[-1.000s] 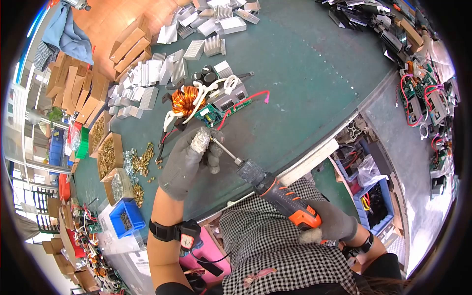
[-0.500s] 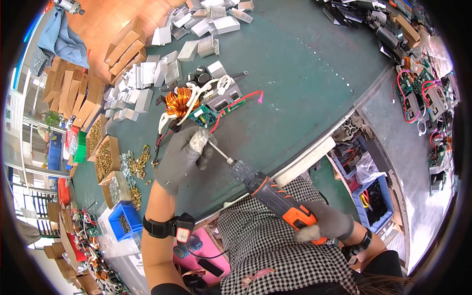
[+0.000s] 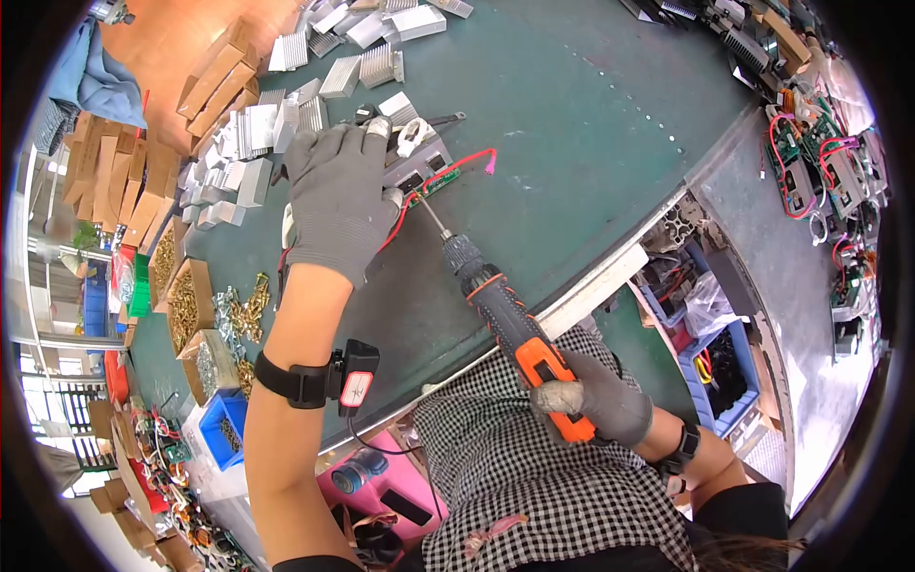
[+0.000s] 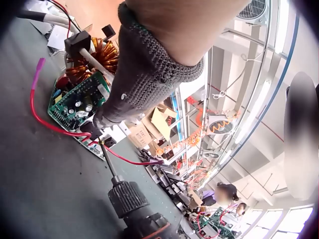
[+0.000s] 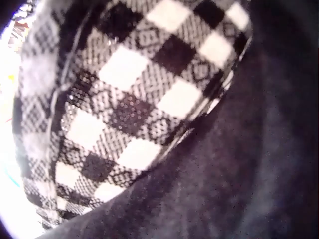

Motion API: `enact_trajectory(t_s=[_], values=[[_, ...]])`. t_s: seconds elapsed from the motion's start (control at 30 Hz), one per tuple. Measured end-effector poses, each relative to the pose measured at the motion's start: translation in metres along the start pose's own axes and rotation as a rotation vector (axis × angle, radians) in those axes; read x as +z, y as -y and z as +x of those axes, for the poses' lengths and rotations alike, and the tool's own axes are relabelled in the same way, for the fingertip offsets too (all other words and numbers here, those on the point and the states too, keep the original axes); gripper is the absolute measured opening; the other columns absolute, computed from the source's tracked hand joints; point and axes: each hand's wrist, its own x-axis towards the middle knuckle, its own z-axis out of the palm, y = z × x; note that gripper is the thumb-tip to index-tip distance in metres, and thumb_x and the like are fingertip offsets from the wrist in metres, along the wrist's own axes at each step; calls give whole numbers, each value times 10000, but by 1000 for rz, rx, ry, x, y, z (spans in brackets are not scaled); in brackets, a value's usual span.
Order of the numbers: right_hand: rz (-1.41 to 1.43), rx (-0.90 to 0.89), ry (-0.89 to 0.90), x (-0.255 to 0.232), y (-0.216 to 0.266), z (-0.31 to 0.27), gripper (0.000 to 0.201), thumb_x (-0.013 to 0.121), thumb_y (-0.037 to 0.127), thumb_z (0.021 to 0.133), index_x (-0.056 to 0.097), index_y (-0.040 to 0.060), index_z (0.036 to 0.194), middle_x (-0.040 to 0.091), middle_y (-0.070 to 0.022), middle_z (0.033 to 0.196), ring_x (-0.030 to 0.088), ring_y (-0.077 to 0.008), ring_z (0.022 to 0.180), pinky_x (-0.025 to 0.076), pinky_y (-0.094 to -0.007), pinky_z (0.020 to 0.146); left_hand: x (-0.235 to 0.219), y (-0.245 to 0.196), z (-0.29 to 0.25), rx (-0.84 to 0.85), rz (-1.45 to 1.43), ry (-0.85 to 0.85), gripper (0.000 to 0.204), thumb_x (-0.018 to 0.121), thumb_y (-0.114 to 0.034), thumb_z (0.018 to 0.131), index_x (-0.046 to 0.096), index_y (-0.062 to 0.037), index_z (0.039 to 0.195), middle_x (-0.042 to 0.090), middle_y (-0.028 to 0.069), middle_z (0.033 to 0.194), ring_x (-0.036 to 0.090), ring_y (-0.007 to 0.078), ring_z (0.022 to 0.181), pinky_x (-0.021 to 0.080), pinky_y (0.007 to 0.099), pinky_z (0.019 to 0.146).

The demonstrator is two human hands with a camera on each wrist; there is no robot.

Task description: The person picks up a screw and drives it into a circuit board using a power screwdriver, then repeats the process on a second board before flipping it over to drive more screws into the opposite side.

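Observation:
The gloved left hand [image 3: 338, 195] lies over a circuit board assembly [image 3: 427, 164], gripping it with the fingers across its top and the thumb on the near edge. Much of the assembly is hidden under that hand in the head view. A copper coil [image 4: 103, 56] and the green board [image 4: 72, 107] show in the left wrist view. The gloved right hand [image 3: 605, 398] grips an orange and black power screwdriver [image 3: 510, 319] by its handle. Its long bit [image 3: 436, 215] points at the board's near edge, beside the left thumb and a red wire [image 3: 459, 169].
Silver heatsinks [image 3: 253, 129] lie piled past the assembly. Boxes of brass parts [image 3: 191, 305] and a blue bin [image 3: 224, 429] stand at the left. A checked apron [image 3: 505, 429] covers the lap. More boards [image 3: 810, 181] lie at the right.
The left hand has moved from the screwdriver's tip up onto the assembly. The screwdriver has swung steeper, its bit moving up to the board's edge. The view has shifted slightly.

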Motion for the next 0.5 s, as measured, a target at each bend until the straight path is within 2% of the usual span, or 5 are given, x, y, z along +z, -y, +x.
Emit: enact_trajectory(t_s=[0.17, 0.27, 0.37, 0.5], values=[[30, 0, 28, 0, 5, 7, 498, 721, 458, 786, 574, 24, 981, 581, -18, 790, 545, -101, 705, 469, -266, 652, 10, 0, 4, 12, -3, -62, 574, 744, -203, 679, 539, -61, 1196, 604, 104, 1109, 541, 254, 1122, 385, 383, 997], [114, 11, 36, 0, 4, 7, 491, 722, 442, 792, 572, 19, 991, 582, -20, 787, 549, -103, 701, 471, -264, 639, 7, 1, 13, 36, 7, 29, 539, 732, -192, 674, 546, -59, 1163, 634, 90, 988, 585, 253, 1018, 405, 396, 938], [74, 47, 32, -2, 7, 7, 473, 729, 415, 791, 570, 17, 994, 583, -19, 788, 551, -104, 696, 472, -260, 629, 8, 8, 21, 99, 8, 78, 470, 716, -177, 667, 553, -56, 1091, 641, 80, 877, 607, 256, 916, 410, 410, 892], [87, 43, 33, -2, 8, 8, 455, 733, 392, 792, 568, 23, 1002, 584, -18, 795, 554, -101, 698, 476, -262, 627, 9, 7, 26, 70, -21, 154, 417, 709, -172, 652, 549, -55, 1019, 641, 88, 821, 613, 272, 858, 420, 411, 875]])
